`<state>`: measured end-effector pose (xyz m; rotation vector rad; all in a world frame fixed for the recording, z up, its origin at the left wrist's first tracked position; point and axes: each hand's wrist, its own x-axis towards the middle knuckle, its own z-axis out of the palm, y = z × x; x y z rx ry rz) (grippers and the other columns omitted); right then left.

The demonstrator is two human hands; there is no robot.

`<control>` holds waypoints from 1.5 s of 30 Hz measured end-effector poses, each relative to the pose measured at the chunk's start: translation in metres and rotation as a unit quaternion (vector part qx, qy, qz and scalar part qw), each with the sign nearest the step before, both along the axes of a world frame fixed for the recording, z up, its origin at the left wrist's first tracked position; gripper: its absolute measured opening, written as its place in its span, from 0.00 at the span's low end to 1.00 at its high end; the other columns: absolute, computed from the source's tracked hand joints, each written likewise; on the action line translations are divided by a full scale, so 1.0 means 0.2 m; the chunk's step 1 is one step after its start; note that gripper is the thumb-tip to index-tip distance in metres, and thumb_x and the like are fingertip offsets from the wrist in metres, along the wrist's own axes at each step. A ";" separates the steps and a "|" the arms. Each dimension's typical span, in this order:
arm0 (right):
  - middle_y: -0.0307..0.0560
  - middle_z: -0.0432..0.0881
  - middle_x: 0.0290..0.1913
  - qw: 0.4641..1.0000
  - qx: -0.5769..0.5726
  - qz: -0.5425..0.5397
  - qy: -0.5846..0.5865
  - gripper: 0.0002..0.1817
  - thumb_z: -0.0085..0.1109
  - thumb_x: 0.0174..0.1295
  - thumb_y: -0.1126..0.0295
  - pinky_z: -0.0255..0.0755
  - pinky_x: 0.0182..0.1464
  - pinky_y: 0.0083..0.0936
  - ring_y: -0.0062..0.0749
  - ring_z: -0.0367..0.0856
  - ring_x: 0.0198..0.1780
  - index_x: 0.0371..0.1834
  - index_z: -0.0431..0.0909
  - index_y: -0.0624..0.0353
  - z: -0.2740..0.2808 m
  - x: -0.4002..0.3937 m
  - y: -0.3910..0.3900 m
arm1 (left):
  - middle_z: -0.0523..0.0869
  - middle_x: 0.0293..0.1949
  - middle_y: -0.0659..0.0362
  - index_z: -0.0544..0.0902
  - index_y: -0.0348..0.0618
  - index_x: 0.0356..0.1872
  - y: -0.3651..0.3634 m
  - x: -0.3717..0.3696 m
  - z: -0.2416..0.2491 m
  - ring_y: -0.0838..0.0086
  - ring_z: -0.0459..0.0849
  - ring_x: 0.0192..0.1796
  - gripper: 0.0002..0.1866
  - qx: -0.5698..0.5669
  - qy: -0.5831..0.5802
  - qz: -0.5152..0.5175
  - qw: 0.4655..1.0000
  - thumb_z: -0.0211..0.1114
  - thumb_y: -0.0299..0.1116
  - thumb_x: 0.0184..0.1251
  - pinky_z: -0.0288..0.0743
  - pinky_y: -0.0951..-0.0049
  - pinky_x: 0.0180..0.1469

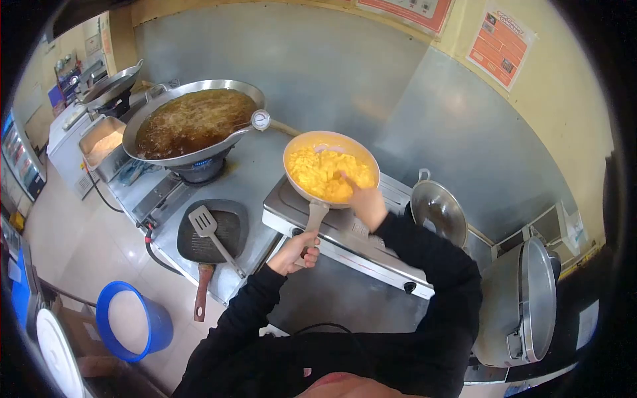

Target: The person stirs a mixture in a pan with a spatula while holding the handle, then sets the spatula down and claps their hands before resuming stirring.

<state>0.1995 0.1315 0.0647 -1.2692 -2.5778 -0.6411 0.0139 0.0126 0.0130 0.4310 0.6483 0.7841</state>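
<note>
My left hand (pixel 296 253) is wrapped around the grey handle (pixel 317 217) of a light-coloured frying pan (pixel 369 149), which sits over a tabletop gas stove (pixel 345 251). Soft yellow scrambled eggs (pixel 315 169) fill much of the pan. Over the pan's right side reaches my right hand (pixel 368 204), one finger stretched out to the eggs. Its other fingers are partly hidden, and I see no tool in it. Left of the stove lies a dark square grill pan (pixel 232 219) with a brown handle, a slotted turner (pixel 207 224) resting across it.
A large wok (pixel 192 116) of bubbling brown oil stands at the back left, a dial thermometer (pixel 261 119) at its rim. A metal tray (pixel 99 136) sits beyond it. Right of the stove are a smaller wok (pixel 438 209) and a big pot (pixel 504 298). A blue bucket (pixel 162 325) stands on the floor.
</note>
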 end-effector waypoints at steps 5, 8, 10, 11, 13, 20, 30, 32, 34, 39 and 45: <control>0.47 0.78 0.22 0.997 -0.001 -0.007 -0.074 0.09 0.51 0.46 0.72 0.71 0.23 0.34 0.39 0.79 0.24 0.30 0.80 0.51 0.31 0.04 0.29 | 0.61 0.15 0.68 0.65 0.48 0.26 0.00 0.00 0.00 0.85 0.57 0.14 0.14 -0.015 0.002 0.009 1.000 0.51 0.45 0.62 0.54 0.84 0.16; 0.48 0.78 0.22 0.993 -0.056 -0.028 -0.096 0.08 0.49 0.48 0.72 0.71 0.26 0.33 0.40 0.79 0.26 0.28 0.79 0.55 0.51 0.07 0.22 | 0.61 0.15 0.68 0.65 0.47 0.26 0.00 0.00 0.00 0.85 0.57 0.14 0.14 0.003 0.003 0.013 1.000 0.51 0.45 0.62 0.54 0.84 0.16; 0.49 0.78 0.23 0.995 -0.021 -0.004 -0.094 0.07 0.51 0.46 0.72 0.72 0.26 0.33 0.40 0.79 0.27 0.26 0.79 0.55 0.58 0.03 0.02 | 0.61 0.15 0.68 0.65 0.47 0.26 0.00 0.00 -0.01 0.85 0.57 0.14 0.14 0.001 -0.006 0.011 1.000 0.51 0.45 0.62 0.54 0.83 0.16; 0.48 0.78 0.22 0.994 -0.030 -0.021 -0.108 0.07 0.51 0.47 0.72 0.71 0.25 0.33 0.40 0.78 0.25 0.26 0.79 0.54 0.60 -0.02 -0.11 | 0.61 0.15 0.68 0.65 0.48 0.26 0.01 0.00 -0.02 0.85 0.57 0.14 0.14 -0.001 -0.011 0.011 1.000 0.51 0.45 0.62 0.54 0.83 0.16; 0.45 0.76 0.18 0.994 0.021 0.097 -0.054 0.10 0.48 0.50 0.71 0.68 0.23 0.34 0.38 0.76 0.20 0.33 0.79 0.52 0.48 -0.03 -0.23 | 0.61 0.15 0.68 0.65 0.48 0.26 0.01 0.00 -0.02 0.85 0.57 0.14 0.14 -0.004 -0.016 0.003 1.000 0.51 0.45 0.62 0.54 0.83 0.16; 0.45 0.76 0.17 0.999 0.021 0.022 -0.032 0.14 0.47 0.53 0.71 0.68 0.22 0.33 0.35 0.77 0.21 0.42 0.76 0.54 0.14 -0.13 0.09 | 0.61 0.15 0.68 0.65 0.47 0.27 0.01 0.01 -0.03 0.84 0.58 0.15 0.13 -0.015 -0.015 0.008 1.000 0.51 0.45 0.62 0.54 0.83 0.16; 0.53 0.80 0.30 0.964 -0.182 -0.172 -0.091 0.11 0.56 0.42 0.64 0.73 0.35 0.35 0.45 0.79 0.34 0.23 0.78 0.61 0.81 0.07 0.07 | 0.61 0.16 0.68 0.64 0.47 0.29 0.01 0.00 -0.04 0.84 0.58 0.15 0.13 -0.001 -0.008 0.004 1.000 0.49 0.44 0.63 0.55 0.83 0.17; 0.53 0.80 0.29 0.948 -0.220 -0.203 -0.105 0.13 0.56 0.43 0.61 0.73 0.34 0.34 0.43 0.80 0.32 0.22 0.78 0.61 0.82 0.08 0.09 | 0.61 0.16 0.68 0.64 0.47 0.29 0.00 0.00 -0.03 0.84 0.58 0.15 0.13 0.002 -0.003 0.013 1.000 0.49 0.44 0.64 0.55 0.83 0.18; 0.52 0.80 0.25 0.924 -0.272 -0.243 -0.113 0.16 0.56 0.43 0.57 0.73 0.32 0.33 0.39 0.80 0.28 0.21 0.78 0.62 0.79 0.07 0.14 | 0.61 0.16 0.68 0.64 0.47 0.29 0.00 0.00 0.00 0.84 0.58 0.15 0.13 0.007 0.009 0.011 1.000 0.49 0.45 0.64 0.55 0.82 0.18; 0.44 0.75 0.14 0.891 -0.367 -0.263 0.048 0.16 0.55 0.44 0.58 0.66 0.20 0.27 0.29 0.73 0.15 0.16 0.76 0.62 0.41 0.14 0.52 | 0.60 0.15 0.67 0.63 0.47 0.29 0.00 -0.01 0.00 0.82 0.58 0.15 0.14 0.016 0.013 -0.003 1.000 0.48 0.46 0.64 0.56 0.81 0.18; 0.50 0.75 0.16 0.943 -0.315 -0.031 0.106 0.11 0.54 0.46 0.64 0.66 0.20 0.29 0.35 0.73 0.16 0.24 0.77 0.61 0.25 0.10 0.58 | 0.59 0.15 0.66 0.63 0.46 0.28 -0.01 -0.01 0.04 0.80 0.58 0.15 0.15 0.016 0.047 -0.003 0.999 0.48 0.46 0.63 0.56 0.80 0.18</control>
